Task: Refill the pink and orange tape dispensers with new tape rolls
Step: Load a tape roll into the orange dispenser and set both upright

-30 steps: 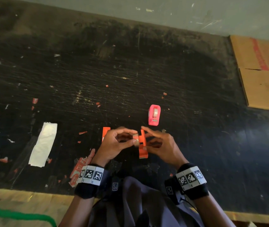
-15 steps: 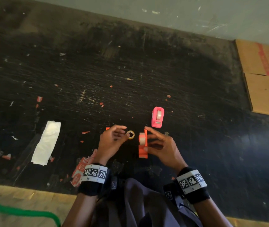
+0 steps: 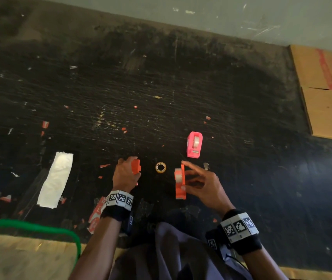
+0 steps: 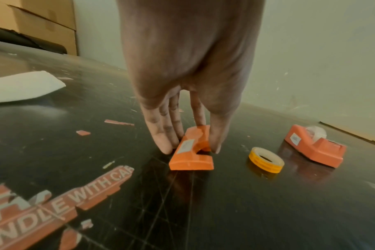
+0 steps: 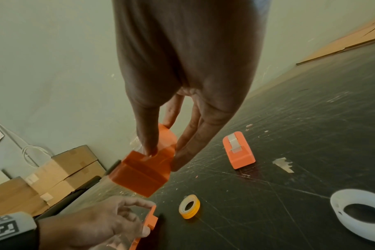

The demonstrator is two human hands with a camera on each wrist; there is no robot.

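Observation:
My right hand (image 3: 189,175) pinches the orange dispenser body (image 3: 180,188) between thumb and fingers, just above the black table. A clear tape roll (image 3: 178,174) sits in that body. My left hand (image 3: 129,165) grips a separate orange dispenser cover (image 3: 136,166), which lies on the table (image 4: 190,152). Between the hands a small yellow ring of tape core (image 3: 160,167) lies flat. The pink dispenser (image 3: 194,144) stands beyond the right hand with a clear roll in it.
A white paper strip (image 3: 56,176) lies at the left, and a "handle with care" sticker (image 4: 60,211) is stuck near the front edge. Flat cardboard (image 3: 326,91) covers the far right. A green cord (image 3: 40,229) curves at the lower left. Tape scraps dot the table.
My left hand set the yellow ring down on the table, moved left and took hold of the orange cover. The right hand kept hold of the orange body.

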